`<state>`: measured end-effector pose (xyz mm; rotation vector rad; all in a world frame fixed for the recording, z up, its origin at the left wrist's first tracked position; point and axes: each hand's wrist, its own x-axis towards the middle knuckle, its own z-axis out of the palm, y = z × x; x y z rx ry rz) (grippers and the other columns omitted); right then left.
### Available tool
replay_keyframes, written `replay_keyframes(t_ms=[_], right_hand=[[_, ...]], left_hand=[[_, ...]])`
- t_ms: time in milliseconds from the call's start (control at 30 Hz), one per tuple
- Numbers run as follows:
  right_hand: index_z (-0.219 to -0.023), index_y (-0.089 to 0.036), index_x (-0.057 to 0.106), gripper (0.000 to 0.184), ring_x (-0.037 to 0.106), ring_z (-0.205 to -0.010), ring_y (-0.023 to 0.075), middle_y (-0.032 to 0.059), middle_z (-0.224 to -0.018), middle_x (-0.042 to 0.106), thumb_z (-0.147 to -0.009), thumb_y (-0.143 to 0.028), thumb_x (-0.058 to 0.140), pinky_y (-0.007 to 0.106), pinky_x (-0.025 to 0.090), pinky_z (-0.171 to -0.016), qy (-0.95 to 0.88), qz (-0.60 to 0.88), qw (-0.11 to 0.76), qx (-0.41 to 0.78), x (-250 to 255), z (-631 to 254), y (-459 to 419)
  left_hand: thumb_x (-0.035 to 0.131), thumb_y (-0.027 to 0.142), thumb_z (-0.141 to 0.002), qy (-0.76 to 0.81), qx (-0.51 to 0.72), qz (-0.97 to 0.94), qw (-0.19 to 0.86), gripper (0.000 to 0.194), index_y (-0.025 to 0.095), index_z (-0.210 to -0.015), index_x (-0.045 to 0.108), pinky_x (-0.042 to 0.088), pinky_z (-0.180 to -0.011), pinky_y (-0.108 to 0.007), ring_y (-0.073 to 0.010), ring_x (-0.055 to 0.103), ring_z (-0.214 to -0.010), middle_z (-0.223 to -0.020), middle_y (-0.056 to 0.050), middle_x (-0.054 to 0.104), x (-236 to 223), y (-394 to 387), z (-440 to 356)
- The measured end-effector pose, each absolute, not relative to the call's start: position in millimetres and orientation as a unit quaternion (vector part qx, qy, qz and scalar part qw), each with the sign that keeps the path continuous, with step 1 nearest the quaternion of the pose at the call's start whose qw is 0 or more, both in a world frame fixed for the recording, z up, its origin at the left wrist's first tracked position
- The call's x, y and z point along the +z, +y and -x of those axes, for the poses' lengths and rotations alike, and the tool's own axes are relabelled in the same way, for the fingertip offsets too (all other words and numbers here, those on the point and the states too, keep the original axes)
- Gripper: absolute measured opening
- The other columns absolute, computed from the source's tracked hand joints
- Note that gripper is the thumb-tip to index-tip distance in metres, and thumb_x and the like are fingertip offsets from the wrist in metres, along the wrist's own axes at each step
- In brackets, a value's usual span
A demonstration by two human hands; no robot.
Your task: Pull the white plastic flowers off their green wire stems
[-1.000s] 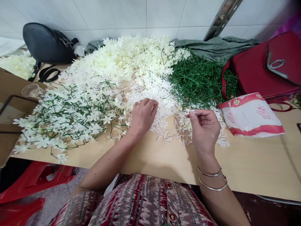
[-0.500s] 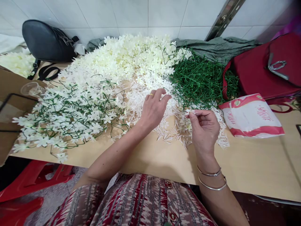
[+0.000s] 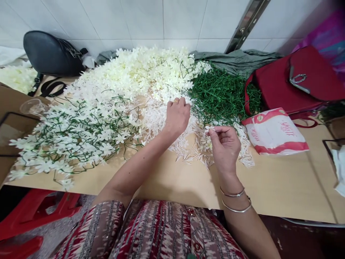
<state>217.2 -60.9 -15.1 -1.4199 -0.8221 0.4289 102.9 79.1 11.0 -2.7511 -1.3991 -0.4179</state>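
Observation:
My left hand (image 3: 178, 116) is over the heap of thin white sticks (image 3: 153, 115), close to the cream flower pile. Its fingers curl downward and their tips are hidden, so what they pinch cannot be made out. Between the thumb and forefinger of my right hand (image 3: 226, 145) is a small white artificial flower (image 3: 208, 128). Below that hand lie more white sticks and a few blossoms. Green plastic stems (image 3: 221, 95) are heaped just beyond both hands. On the left, white flowers fitted with green stems (image 3: 88, 129) spread across the table (image 3: 167, 172).
Loose cream blossoms (image 3: 140, 68) are piled against the tiled wall. A black bag (image 3: 51, 54) stands at the back left and a red bag (image 3: 285, 81) at the right. A white and pink packet (image 3: 275, 131) lies in front of the red bag. Red stools (image 3: 40, 212) are below.
My left hand's fingers, spread half a second ago, have curled down at the heap of white sticks. My right hand keeps its pinch on the flower. The view has shifted slightly.

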Motion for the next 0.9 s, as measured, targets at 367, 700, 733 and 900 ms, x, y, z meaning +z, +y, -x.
replay_keyframes(t_ms=[367,700,733,900], right_hand=[[-0.091,-0.026,0.068,0.019,0.067,-0.079,0.0211,0.0014,-0.085,0.07,-0.084,-0.04,0.079,0.04,0.055,-0.077,-0.372,0.62,0.66,0.204,-14,-212,-65],[-0.088,-0.028,0.067,0.021,0.068,-0.074,0.0225,0.0012,-0.081,0.069,-0.082,-0.042,0.082,0.043,0.056,-0.074,-0.378,0.601,0.662,0.24,-18,-205,-64],[-0.088,-0.029,0.067,0.023,0.068,-0.073,0.0224,0.0013,-0.081,0.069,-0.081,-0.044,0.083,0.043,0.056,-0.073,-0.375,0.591,0.668,0.253,-18,-204,-64],[-0.085,-0.031,0.064,0.036,0.068,-0.072,0.0222,0.0014,-0.082,0.072,-0.071,-0.055,0.087,0.043,0.059,-0.068,-0.362,0.548,0.663,0.36,-16,-205,-63]], left_hand=[[0.047,0.029,-0.107,-0.393,-0.272,0.874,-0.092,0.023,0.023,-0.104,0.068,0.044,-0.068,-0.032,-0.0159,0.06,-0.072,-0.088,-0.003,0.072,43,27,-30],[0.064,0.033,-0.1,-0.367,-0.421,0.734,-0.386,0.014,0.021,-0.106,0.062,0.059,-0.077,-0.026,-0.0126,0.075,-0.082,-0.093,-0.003,0.079,11,-2,-18],[0.063,0.032,-0.1,-0.358,-0.412,0.721,-0.426,0.017,0.021,-0.112,0.058,0.059,-0.078,-0.026,-0.0126,0.076,-0.083,-0.095,-0.004,0.08,8,-3,-20],[0.06,0.035,-0.101,-0.31,-0.353,0.702,-0.535,0.022,0.019,-0.115,0.058,0.059,-0.07,-0.024,-0.0111,0.074,-0.072,-0.096,-0.006,0.079,-2,-6,-25]])
